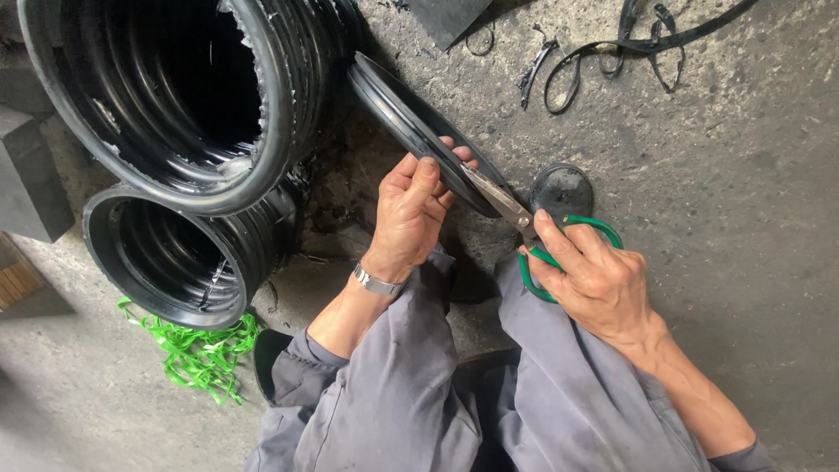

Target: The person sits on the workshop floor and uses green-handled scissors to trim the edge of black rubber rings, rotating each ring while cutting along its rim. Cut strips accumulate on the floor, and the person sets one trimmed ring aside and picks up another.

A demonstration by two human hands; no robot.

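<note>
Upper left, ribbed black stacks [175, 96] crowd the floor [743, 218]; green strapping [201, 354] lower left. Left hand [411, 214] clamps a rubber ring [402, 114]; right hand [594, 280] grips green-handled scissors [533, 227], blades at its rim.

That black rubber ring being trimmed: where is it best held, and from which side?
Best on the rim of the black rubber ring just above the scissors, from the left, as the left hand does, fingers wrapped over the edge. The ring stands tilted on edge, so this probably steadies it for the right hand.
</note>
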